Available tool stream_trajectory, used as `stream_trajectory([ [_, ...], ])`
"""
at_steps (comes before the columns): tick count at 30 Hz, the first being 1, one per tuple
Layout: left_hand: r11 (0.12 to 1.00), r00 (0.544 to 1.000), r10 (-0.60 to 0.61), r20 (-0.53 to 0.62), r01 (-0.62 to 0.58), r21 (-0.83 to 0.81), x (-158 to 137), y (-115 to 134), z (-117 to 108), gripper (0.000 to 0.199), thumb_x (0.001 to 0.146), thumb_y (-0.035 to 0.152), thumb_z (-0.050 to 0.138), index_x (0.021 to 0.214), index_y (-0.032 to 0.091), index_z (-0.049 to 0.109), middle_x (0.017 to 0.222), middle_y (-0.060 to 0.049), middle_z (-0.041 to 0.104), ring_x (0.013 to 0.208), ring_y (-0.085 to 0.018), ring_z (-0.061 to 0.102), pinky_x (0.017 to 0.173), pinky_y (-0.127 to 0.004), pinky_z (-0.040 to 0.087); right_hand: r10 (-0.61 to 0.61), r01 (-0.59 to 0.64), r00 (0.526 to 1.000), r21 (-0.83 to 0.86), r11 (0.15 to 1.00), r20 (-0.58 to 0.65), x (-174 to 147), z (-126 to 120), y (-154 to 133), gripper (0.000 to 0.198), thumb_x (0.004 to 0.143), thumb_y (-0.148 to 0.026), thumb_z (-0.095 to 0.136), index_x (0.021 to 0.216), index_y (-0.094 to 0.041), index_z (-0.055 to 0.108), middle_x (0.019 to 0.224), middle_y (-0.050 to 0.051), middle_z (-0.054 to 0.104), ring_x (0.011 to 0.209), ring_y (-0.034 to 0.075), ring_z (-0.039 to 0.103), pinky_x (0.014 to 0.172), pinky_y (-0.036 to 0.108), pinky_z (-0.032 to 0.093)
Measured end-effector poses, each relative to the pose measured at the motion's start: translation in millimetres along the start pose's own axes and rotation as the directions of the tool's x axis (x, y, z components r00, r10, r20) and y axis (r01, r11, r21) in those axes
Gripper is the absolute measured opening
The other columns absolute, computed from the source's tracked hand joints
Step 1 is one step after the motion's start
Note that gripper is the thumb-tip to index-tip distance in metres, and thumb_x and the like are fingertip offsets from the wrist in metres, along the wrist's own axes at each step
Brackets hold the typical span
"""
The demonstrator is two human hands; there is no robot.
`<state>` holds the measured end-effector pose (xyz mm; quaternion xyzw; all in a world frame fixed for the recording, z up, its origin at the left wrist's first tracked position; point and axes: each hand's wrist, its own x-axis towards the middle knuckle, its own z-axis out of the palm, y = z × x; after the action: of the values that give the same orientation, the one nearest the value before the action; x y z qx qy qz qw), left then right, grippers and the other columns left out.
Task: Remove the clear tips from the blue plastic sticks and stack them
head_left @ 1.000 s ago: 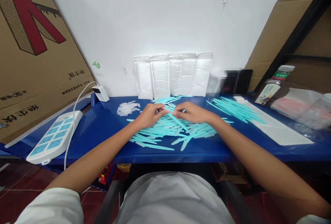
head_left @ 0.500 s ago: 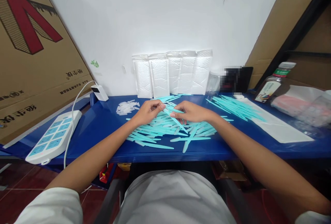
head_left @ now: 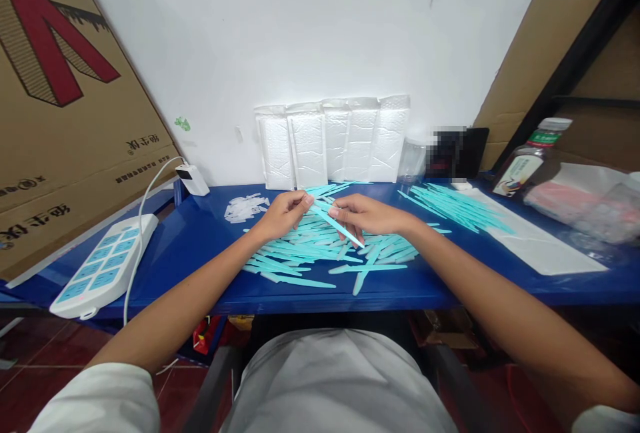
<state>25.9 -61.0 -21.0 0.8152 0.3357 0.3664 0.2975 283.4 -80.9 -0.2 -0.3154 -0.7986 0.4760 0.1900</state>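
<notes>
In the head view, we see two bare hands meeting over the worktop (head_left: 180,253). Our left grip (head_left: 286,216) is pinched, thumb against finger, at the far end of one turquoise stick (head_left: 341,226). Our right grip (head_left: 367,215) has its thumb and fingers closed on the same stick a little further along, so it is held between the two. It slants from the left grip down toward us, its near end pointing to the right.

Directly below both grips we have a loose heap of turquoise sticks (head_left: 300,246), pointing various ways and spilling toward our edge. Just left of the left grip lies a small pile of whitish pieces (head_left: 245,207), too small to make out. Beyond the grips, white padded envelopes (head_left: 309,149) lean upright on the wall. To the right of the right grip we find a second batch of turquoise sticks (head_left: 445,206), partly over a white sheet (head_left: 545,246). Beyond that batch stands a clear jar (head_left: 413,163); further right is a bottle (head_left: 523,169). Well left of the left grip lies a power strip (head_left: 107,266).
</notes>
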Motion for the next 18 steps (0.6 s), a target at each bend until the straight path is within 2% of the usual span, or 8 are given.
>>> stream_trajectory([
  [4,1.0,1.0,-0.003,0.006,0.003,0.009,-0.6,3.3,1.6,0.057,0.104,0.066,0.052,0.071,0.02,0.048,0.052,0.004,0.05,0.048,-0.012,0.052,0.054,-0.026,0.04,0.014,-0.013,0.999,-0.022,1.0,0.052,-1.6,1.1,2.4,0.055,0.097,-0.075,0.057,0.084,-0.022,0.049,0.05,-0.005,0.057,0.039,0.011,0.049,0.042,0.024,0.043],
  [7,1.0,1.0,-0.002,0.009,0.001,0.015,-0.9,5.1,2.9,0.057,0.105,0.066,0.051,0.071,0.02,0.047,0.051,0.004,0.051,0.048,-0.012,0.052,0.056,-0.027,0.04,0.021,-0.019,0.998,-0.038,0.999,0.053,-0.2,2.0,4.6,0.056,0.098,-0.074,0.056,0.081,-0.021,0.049,0.051,-0.006,0.051,0.041,0.008,0.044,0.042,0.022,0.036],
  [10,1.0,1.0,-0.008,0.01,0.008,0.022,-1.2,6.3,4.0,0.057,0.105,0.066,0.051,0.07,0.021,0.047,0.051,0.004,0.052,0.048,-0.012,0.051,0.057,-0.027,0.041,0.033,-0.032,0.999,-0.091,0.995,0.011,1.3,3.7,4.0,0.056,0.099,-0.072,0.056,0.081,-0.019,0.054,0.064,-0.002,0.059,0.049,0.009,0.05,0.047,0.023,0.042],
  [13,1.0,1.0,-0.013,0.013,0.013,0.015,-1.2,5.4,4.8,0.056,0.105,0.066,0.051,0.071,0.021,0.047,0.05,0.004,0.051,0.047,-0.012,0.051,0.055,-0.027,0.041,0.019,-0.015,0.998,-0.071,0.997,0.057,1.2,6.3,2.2,0.054,0.102,-0.069,0.053,0.086,-0.018,0.058,0.074,0.002,0.067,0.053,0.011,0.055,0.051,0.026,0.048],
  [15,1.0,1.0,-0.012,0.016,0.012,0.002,-1.0,3.9,4.9,0.056,0.105,0.065,0.052,0.072,0.021,0.047,0.05,0.004,0.051,0.046,-0.012,0.051,0.054,-0.027,0.041,0.005,-0.003,0.996,-0.025,1.0,0.085,0.9,7.4,2.5,0.051,0.104,-0.067,0.051,0.089,-0.018,0.056,0.071,0.0,0.065,0.05,0.01,0.053,0.051,0.026,0.048],
  [18,0.999,1.0,-0.018,0.023,0.018,-0.03,-0.6,2.1,4.5,0.056,0.104,0.066,0.052,0.071,0.021,0.046,0.05,0.004,0.051,0.045,-0.012,0.051,0.054,-0.027,0.042,-0.003,-0.001,0.999,0.068,0.998,0.049,1.7,7.3,5.9,0.046,0.106,-0.065,0.049,0.098,-0.02,0.053,0.066,-0.006,0.051,0.046,0.008,0.044,0.046,0.024,0.044],
])
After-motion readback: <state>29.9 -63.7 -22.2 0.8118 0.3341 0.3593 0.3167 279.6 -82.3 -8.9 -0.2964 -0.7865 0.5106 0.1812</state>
